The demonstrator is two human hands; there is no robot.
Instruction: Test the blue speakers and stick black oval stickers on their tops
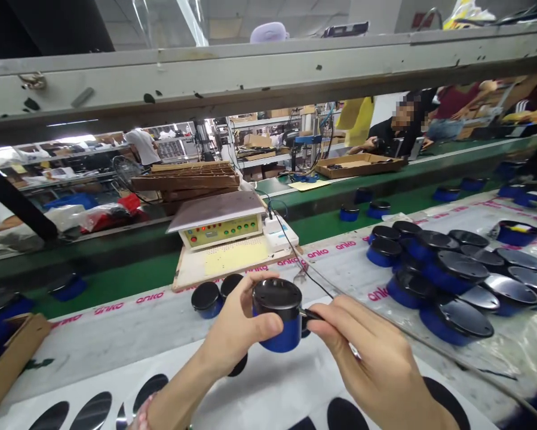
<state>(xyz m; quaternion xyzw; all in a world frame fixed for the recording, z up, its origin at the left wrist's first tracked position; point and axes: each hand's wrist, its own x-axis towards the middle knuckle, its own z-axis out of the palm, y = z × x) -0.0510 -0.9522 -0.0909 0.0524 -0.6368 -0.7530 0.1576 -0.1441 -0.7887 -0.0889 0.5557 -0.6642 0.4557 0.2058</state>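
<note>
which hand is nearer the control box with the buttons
Left. The left hand, on the blue cup, is in front of the control box; the right hand is farther right.

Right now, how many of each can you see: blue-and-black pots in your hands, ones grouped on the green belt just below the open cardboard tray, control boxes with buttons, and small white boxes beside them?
Held pot: 1
Grouped pots below the tray: 3
Control box: 1
White box: 1
Total: 6

A factory floor, shown by the green conveyor belt (147, 260) and workbenches.
</note>
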